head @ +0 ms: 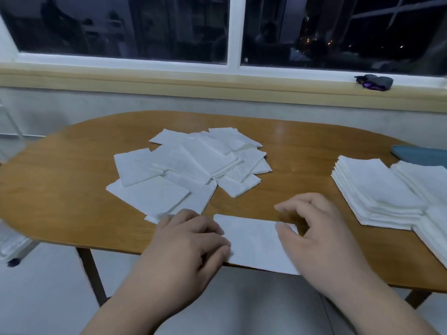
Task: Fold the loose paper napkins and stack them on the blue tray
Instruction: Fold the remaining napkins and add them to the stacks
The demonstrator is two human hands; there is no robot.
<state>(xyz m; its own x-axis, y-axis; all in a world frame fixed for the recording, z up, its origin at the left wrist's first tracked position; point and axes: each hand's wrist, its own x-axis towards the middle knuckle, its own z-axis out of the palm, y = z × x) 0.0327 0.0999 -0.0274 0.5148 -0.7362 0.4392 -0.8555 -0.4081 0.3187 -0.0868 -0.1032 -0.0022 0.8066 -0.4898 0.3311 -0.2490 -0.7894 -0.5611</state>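
This looks like a room in a home. An oval wooden table [72, 165] stands by a white-framed window [234, 30], night outside.

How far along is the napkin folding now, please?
Done: folded stacks lie at the right, by the blue tray. In hand: the left hand presses and the right hand touches one napkin on the table. Left: the loose pile in the middle.

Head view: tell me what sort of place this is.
Likely a room in a flat, at night: a wooden table with napkins sits below a dark window showing distant city lights.
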